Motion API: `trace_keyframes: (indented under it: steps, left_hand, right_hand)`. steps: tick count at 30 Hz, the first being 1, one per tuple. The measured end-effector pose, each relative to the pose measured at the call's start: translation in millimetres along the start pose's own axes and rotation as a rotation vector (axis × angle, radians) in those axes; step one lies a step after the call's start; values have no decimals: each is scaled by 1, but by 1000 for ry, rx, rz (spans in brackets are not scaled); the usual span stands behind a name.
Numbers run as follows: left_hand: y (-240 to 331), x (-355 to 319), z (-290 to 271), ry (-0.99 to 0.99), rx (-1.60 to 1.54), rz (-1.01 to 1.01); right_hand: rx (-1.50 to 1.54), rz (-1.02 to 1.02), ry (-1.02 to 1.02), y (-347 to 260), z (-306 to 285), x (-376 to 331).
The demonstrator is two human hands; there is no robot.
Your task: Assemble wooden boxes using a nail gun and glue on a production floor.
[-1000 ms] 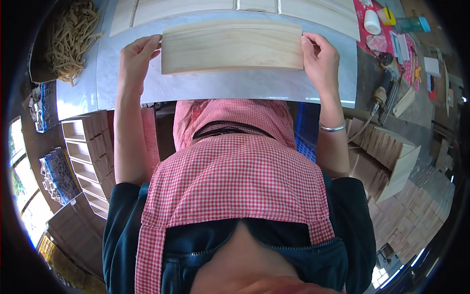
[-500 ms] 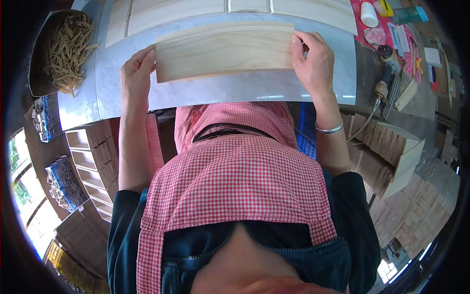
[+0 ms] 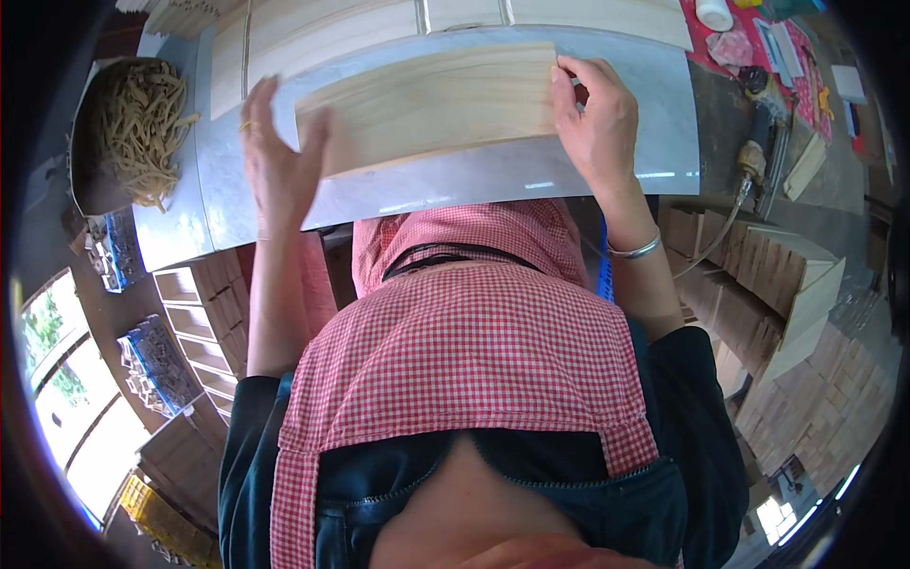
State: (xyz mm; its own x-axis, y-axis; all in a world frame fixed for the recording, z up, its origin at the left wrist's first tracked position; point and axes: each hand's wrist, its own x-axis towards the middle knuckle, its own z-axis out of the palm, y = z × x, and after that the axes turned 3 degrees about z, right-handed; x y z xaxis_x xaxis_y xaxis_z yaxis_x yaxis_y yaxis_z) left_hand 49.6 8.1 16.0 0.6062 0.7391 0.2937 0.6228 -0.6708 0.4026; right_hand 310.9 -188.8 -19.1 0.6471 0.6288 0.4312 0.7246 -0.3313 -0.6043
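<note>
A pale wooden board (image 3: 436,114) lies across the pale grey tabletop (image 3: 626,156) in front of me, its left part a little blurred. My right hand (image 3: 599,119) pinches the board's right end between thumb and bent fingers. At the other end my left hand (image 3: 282,152) is spread, fingers pointing away and thumb out over the board's left end; the thumb is smeared by motion, so whether it touches the wood I cannot tell. Beyond the board, several wooden pieces (image 3: 332,38) of the same pale kind lie along the far side.
A dark tray (image 3: 90,142) heaped with tan strips (image 3: 147,133) stands at the left. On the right lie a corded power tool (image 3: 755,152), a white container (image 3: 714,13) and a crumpled pink cloth (image 3: 730,49). Wooden boxes (image 3: 194,318) are stacked below left, and boards (image 3: 725,256) below right.
My left hand has let go of the board's left end and opened out. The right hand keeps its pinch. The whole view has shifted slightly.
</note>
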Motion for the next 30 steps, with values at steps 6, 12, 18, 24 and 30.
trace_keyframes:
  steps: [6,12,18,24,30]
  left_hand:
    - [106,22,35,-277,-83,590]
    - [129,39,67,-339,-96,676]
    - [129,45,79,-328,-237,669]
    - [127,46,82,-363,-324,625]
    - [127,49,84,-394,-340,638]
  right_hand:
    - [200,59,77,0,4,-3]
    - [271,64,107,1,7,-5]
    - [387,117,122,3,12,-5]
    - [423,186,54,-1,6,-6]
    - [453,196,71,2,6,-10]
